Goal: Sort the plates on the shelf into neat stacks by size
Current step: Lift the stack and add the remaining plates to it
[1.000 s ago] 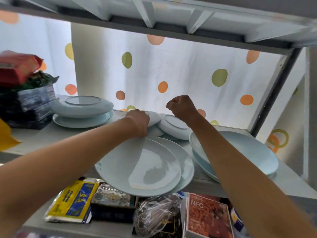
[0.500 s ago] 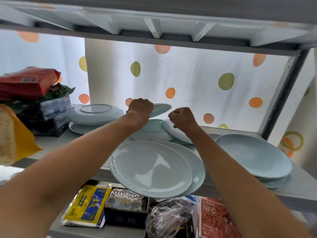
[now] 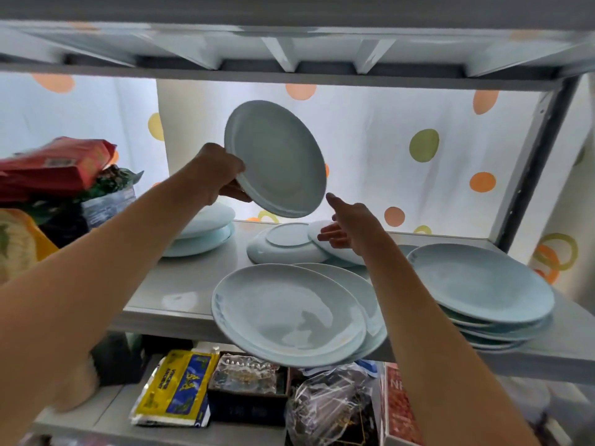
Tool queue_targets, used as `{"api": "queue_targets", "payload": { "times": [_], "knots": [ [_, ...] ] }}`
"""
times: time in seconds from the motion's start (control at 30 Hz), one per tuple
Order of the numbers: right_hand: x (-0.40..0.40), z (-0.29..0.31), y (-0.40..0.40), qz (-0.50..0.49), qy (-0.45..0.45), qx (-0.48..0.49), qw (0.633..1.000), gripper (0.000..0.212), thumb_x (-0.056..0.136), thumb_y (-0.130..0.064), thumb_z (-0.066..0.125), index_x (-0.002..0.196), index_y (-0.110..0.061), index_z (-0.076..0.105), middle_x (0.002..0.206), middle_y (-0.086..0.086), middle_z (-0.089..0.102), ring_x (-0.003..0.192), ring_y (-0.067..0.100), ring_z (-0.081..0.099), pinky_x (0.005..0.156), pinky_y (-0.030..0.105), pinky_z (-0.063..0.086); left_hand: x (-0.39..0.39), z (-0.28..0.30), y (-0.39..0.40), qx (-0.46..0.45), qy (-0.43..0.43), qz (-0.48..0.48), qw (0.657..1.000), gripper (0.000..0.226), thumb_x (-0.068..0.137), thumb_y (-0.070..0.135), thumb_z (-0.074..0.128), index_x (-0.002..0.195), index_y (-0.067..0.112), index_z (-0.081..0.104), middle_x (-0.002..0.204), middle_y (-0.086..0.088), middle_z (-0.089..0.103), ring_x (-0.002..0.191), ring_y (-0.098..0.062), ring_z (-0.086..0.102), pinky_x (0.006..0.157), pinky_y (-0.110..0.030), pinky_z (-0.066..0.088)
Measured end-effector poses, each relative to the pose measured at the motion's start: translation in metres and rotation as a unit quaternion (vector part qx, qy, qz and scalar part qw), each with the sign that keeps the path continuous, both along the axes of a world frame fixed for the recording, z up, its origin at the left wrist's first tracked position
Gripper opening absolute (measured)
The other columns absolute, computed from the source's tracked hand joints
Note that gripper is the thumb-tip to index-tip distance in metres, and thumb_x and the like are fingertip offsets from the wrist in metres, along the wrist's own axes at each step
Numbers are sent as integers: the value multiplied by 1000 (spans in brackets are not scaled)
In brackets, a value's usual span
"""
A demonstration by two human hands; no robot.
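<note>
- My left hand (image 3: 219, 175) pinches a small plate (image 3: 275, 159) by its rim, tilted up above the shelf (image 3: 180, 284), so I can see what lies beneath.
- My right hand (image 3: 351, 230) is spread and empty, reaching for the upside-down plates (image 3: 286, 247) at the back.
- The big stack (image 3: 483, 284) sits right; two plates (image 3: 289, 313) overhang the front edge, risky.

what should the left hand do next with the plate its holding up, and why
Probably set the small plate down on a pile of matching size. The left hand grips it by the rim, tilted in the air above the shelf. The right hand, open, reaches toward the upturned plates at the back, which look similar in size, so they seem the likeliest spot.
</note>
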State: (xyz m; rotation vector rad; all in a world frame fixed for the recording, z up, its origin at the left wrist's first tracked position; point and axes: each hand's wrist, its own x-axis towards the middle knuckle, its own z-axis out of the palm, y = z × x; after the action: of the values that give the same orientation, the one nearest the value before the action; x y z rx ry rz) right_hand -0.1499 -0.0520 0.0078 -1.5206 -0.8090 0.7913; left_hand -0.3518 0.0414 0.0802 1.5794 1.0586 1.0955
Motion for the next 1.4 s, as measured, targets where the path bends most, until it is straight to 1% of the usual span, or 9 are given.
{"api": "queue_targets", "payload": {
  "times": [0.13,0.33,0.47,0.57,0.73,0.87,1.03,1.23,1.4],
  "knots": [
    [-14,4,-31,15,63,115,991,28,95,-32,60,98,-4,60,78,14,72,57,19,69,43,22,42,-9,-10,-21,-125,-115,-99,980,26,94,-5,46,119,-3,42,88,-20,59,45,-25,68,40,-30,54],
    [-33,-20,-87,-81,65,213,972,12,89,-2,61,79,4,65,60,17,64,42,18,53,38,24,42,-16,-42,-43,-174,-82,-196,962,28,96,22,54,109,-3,57,76,-14,70,56,-19,71,47,-25,56],
    [-34,-37,-113,-107,76,189,973,12,88,1,60,79,6,67,57,17,63,39,17,47,38,25,39,-10,-61,-34,-77,17,-104,991,31,93,30,60,97,-1,63,76,-17,62,44,-15,63,44,-22,52],
    [-37,-48,-125,-109,60,149,981,14,89,-1,59,79,6,67,57,16,62,41,17,42,39,25,34,-6,-74,-25,-22,138,-69,988,35,92,38,60,75,8,59,56,-6,53,39,-15,51,40,-21,44],
    [-35,-65,-135,-112,50,79,989,17,91,-4,60,82,9,67,56,14,59,36,11,38,35,19,30,-9,-88,-10,-62,199,-122,970,22,94,20,60,85,-1,62,69,-12,45,52,-20,37,37,-19,27],
    [-37,-76,-141,-109,47,61,991,10,91,-3,61,88,2,68,56,16,59,33,9,35,35,17,30,-11,-94,-8,-51,261,-140,954,12,86,8,68,87,-4,68,60,-9,49,51,-18,41,38,-17,32],
    [-42,-77,-150,-96,8,74,993,15,90,-5,62,96,-18,68,52,4,63,36,5,40,37,17,35,-16,-96,-10,-38,279,-143,949,3,83,8,71,85,6,69,57,-4,57,54,-15,50,44,-20,39],
    [-47,-79,-155,-74,-29,34,996,8,89,-7,64,82,-5,69,56,8,63,35,4,43,40,18,36,-28,-96,-2,-46,304,-154,939,7,81,10,72,84,4,71,57,-4,55,53,-15,46,47,-22,33],
    [-44,-83,-154,-78,-69,5,995,8,85,-13,68,81,-7,71,50,2,58,45,11,46,56,31,44,-26,-99,-3,-44,320,-149,935,8,80,10,73,85,4,71,50,1,54,53,-16,44,47,-23,34]
  ]
}}
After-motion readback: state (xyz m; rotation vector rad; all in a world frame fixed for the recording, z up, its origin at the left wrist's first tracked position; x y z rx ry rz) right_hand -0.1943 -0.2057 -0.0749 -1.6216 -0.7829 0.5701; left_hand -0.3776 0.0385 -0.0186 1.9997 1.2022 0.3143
